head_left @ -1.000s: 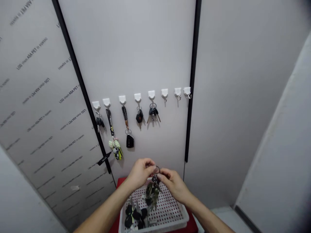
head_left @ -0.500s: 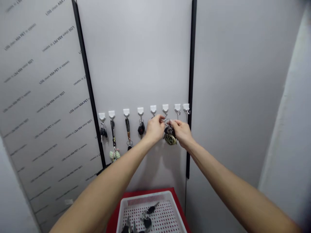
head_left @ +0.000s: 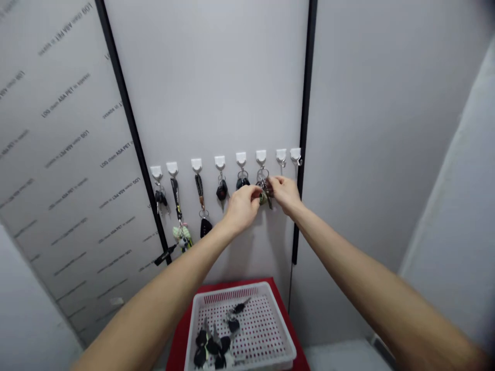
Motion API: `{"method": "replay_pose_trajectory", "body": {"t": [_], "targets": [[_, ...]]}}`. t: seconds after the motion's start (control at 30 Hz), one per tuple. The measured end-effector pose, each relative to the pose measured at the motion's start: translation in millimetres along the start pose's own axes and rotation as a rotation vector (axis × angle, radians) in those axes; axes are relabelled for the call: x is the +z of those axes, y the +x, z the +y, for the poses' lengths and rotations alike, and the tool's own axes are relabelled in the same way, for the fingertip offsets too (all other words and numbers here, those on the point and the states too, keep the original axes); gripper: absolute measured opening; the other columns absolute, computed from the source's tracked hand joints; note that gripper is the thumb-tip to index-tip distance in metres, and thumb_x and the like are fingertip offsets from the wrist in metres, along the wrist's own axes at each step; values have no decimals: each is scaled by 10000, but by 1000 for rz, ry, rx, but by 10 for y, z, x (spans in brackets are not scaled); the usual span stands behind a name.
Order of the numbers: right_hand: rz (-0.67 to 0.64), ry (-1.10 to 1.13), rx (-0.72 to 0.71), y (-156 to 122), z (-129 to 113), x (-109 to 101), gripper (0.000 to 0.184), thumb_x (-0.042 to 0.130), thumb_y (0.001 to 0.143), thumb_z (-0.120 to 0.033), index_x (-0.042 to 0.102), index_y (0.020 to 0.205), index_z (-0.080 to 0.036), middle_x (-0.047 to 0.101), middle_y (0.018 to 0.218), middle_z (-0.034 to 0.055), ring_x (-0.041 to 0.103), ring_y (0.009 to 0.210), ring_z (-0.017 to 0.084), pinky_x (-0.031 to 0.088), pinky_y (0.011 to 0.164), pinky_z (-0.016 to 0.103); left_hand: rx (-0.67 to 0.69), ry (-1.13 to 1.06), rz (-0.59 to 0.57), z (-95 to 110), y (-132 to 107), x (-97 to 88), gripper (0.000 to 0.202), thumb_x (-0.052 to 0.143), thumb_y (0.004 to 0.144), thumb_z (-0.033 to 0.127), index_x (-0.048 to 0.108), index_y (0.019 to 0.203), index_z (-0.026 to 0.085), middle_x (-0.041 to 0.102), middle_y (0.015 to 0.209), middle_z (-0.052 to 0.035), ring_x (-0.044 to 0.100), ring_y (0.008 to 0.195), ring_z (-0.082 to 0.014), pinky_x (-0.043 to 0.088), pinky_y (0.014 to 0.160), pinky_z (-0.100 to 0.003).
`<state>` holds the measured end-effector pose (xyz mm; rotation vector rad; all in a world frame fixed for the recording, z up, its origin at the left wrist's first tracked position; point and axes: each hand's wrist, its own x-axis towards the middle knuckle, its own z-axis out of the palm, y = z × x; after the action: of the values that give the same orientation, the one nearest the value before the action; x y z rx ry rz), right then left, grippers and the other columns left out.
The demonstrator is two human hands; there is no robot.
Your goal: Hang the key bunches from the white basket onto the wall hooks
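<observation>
A bunch of keys (head_left: pixel 268 200) with a gold-green pendant hangs by its ring from a white hook (head_left: pixel 261 157), third from the right in the row. My left hand (head_left: pixel 243 207) is closed at the pendant's left side, fingertips pinched on it and covering part of it. From the right, my right hand (head_left: pixel 285 192) pinches the upper part of the same bunch, just below the ring. Directly left of it, a dark key fob (head_left: pixel 243 182) hangs on the neighbouring hook, partly behind my left hand.
More hooks to the left carry a black-red fob (head_left: pixel 221 190), strap keychains (head_left: pixel 199 190) and small keys (head_left: pixel 160 198). Two hooks (head_left: pixel 281 155) at the right carry nothing. Below, a white basket (head_left: pixel 284 330) with several keys stands on a red surface (head_left: pixel 180 340).
The ring, held between both hands below the hook before, now hangs on it. My hands have shifted down onto the keys and pendant. The view has tilted down, showing more of the basket.
</observation>
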<state>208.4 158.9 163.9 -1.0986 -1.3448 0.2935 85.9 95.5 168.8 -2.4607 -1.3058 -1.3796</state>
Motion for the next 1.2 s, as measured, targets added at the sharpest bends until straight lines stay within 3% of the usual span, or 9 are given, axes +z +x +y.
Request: {"method": "replay_pose_trajectory", "body": {"t": [0.07, 0.13, 0.3, 0.43, 0.6, 0.93, 1.2], "targets": [[57, 26, -54, -279, 144, -36, 298, 373, 652, -309, 543, 813, -126, 572, 737, 44, 496, 663, 122, 367, 606, 242, -17, -53, -66, -123, -328, 64, 223, 401, 647, 111, 518, 832, 152, 552, 772, -17, 483, 701, -86, 378, 676, -197], [4, 11, -58, -690, 326, -30, 280, 378, 657, -279, 527, 843, -131, 562, 819, 55, 492, 738, 127, 366, 663, 252, -110, -103, -157, -320, -719, 166, 204, 398, 658, 136, 522, 819, 152, 552, 764, -15, 483, 690, -84, 378, 667, -196], [-669, -155, 80, -1892, 777, 225, 240, 374, 666, -213, 550, 804, -127, 570, 796, 66, 492, 744, 132, 361, 707, 256, -493, -59, -386, -868, -1755, 450, 216, 387, 659, 171, 507, 835, 137, 547, 816, -37, 481, 740, -111, 370, 691, -224], [-883, -372, -40, -2410, 929, 468, 311, 434, 625, -201, 512, 924, -164, 505, 943, 66, 408, 894, 168, 299, 783, 275, -516, 184, -586, -1011, -2255, 525, 303, 419, 622, 178, 477, 918, 152, 492, 948, -53, 411, 904, -160, 305, 792, -262], [-1032, -554, -139, -2481, 949, 559, 264, 458, 599, -196, 530, 854, -190, 502, 883, 48, 395, 863, 177, 293, 745, 264, -483, 298, -706, -981, -2365, 545, 296, 378, 636, 169, 468, 917, 177, 473, 956, -45, 396, 901, -169, 305, 772, -266], [-1067, -507, -64, -2472, 1022, 521, 205, 423, 615, -177, 524, 792, -191, 560, 809, 21, 473, 764, 129, 299, 653, 207, -508, 195, -709, -1009, -2361, 586, 276, 359, 640, 169, 466, 892, 196, 514, 908, -21, 422, 867, -148, 307, 734, -232], [-1082, -524, -51, -2492, 1026, 484, 143, 428, 595, -182, 546, 676, -194, 589, 708, 10, 499, 662, 128, 282, 551, 205, -509, 95, -786, -966, -2392, 551, 292, 431, 599, 235, 464, 888, 212, 511, 915, -13, 434, 841, -155, 320, 712, -234]]}}
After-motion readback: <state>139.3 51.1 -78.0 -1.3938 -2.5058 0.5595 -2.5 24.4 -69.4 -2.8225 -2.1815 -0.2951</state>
